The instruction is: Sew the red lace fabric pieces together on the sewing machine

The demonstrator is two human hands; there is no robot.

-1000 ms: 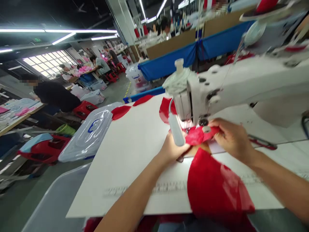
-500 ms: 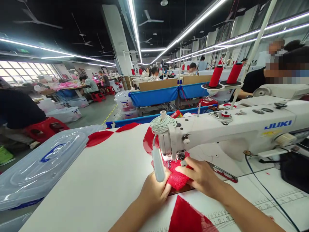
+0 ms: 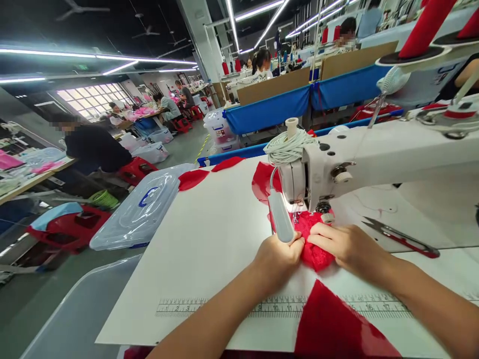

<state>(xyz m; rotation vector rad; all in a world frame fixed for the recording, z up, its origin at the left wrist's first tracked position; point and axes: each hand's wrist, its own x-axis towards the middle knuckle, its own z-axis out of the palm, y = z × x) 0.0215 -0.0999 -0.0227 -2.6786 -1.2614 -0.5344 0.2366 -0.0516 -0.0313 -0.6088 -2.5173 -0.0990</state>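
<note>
Standing right by the sewing station here. Both hands are down flat on a piece of red lace (image 3: 316, 249) under the head of the sewing machine (image 3: 359, 159). The left hand (image 3: 279, 257) sits just behind the little lamp (image 3: 280, 217), fingers curled and pressing the lace's left edge to the table (image 3: 209, 239). The right hand (image 3: 346, 247) lies on the other side, fingers stretched out fairly flat and pinning the lace toward the needle. Neither hand is really gripping anything, more like pushing and steering.

The lace is bunched right at the presser foot, and a bigger red cloth (image 3: 329, 324) trails off the table's near edge, touching the lace or joined to it, can't quite tell because the hands cover that spot. More red pieces (image 3: 192, 178) lie at the far edge, past the machine.

As for progress: looks to me like the seam is mid-way, since part of the lace is beyond the needle and a good chunk is on the near side waiting. A pair of snips (image 3: 402, 237) sits untouched to the right, so trimming isn't done yet, I'd guess. A clear bin lid (image 3: 138, 209) sits left of the table.
</note>
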